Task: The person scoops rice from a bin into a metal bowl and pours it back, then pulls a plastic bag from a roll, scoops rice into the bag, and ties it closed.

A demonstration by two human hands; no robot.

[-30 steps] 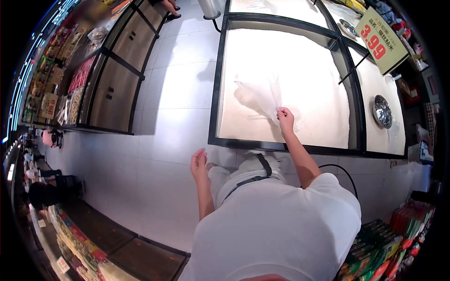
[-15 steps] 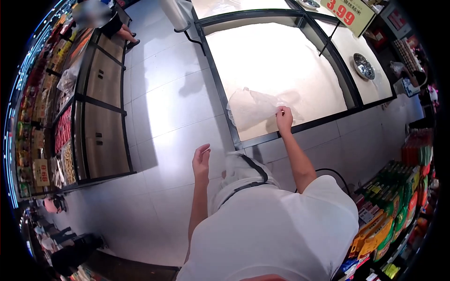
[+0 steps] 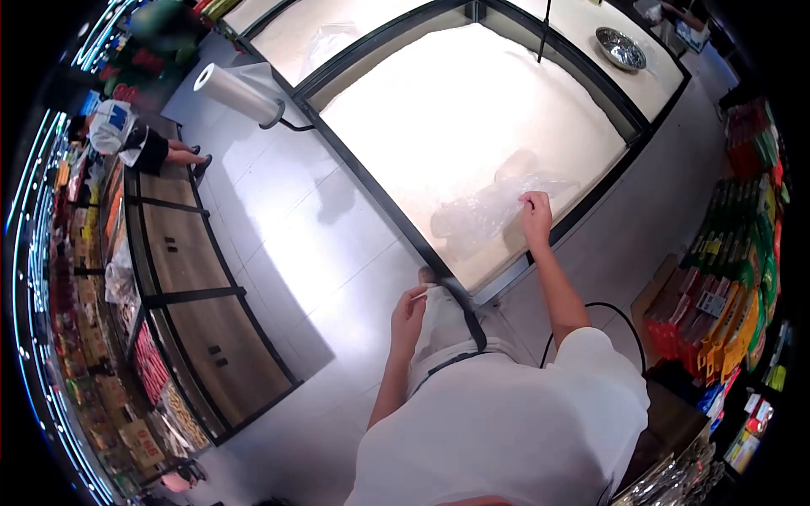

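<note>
My right hand [image 3: 536, 218] pinches the edge of a clear plastic bag [image 3: 481, 218] above the near part of a black-framed bin [image 3: 371, 194] of white rice [image 3: 456, 110]. The bag spreads out to the left of the fingers, thin and see-through. My left hand [image 3: 409, 312] is raised in front of my waist, left of the bin's near corner. Its fingers are curled together around a small thin light item that I cannot make out.
A roll of plastic bags [image 3: 236, 97] stands at the bin's left side. A metal bowl [image 3: 620, 48] lies in the bin on the right. A person [image 3: 135, 139] stands by the left counter [image 3: 190, 244]. Packaged goods [image 3: 717, 287] fill a shelf at right.
The view has turned and shifted. The bag hangs flatter and nearer the bin's near corner, still in my right hand. My left hand has moved closer to my waist.
</note>
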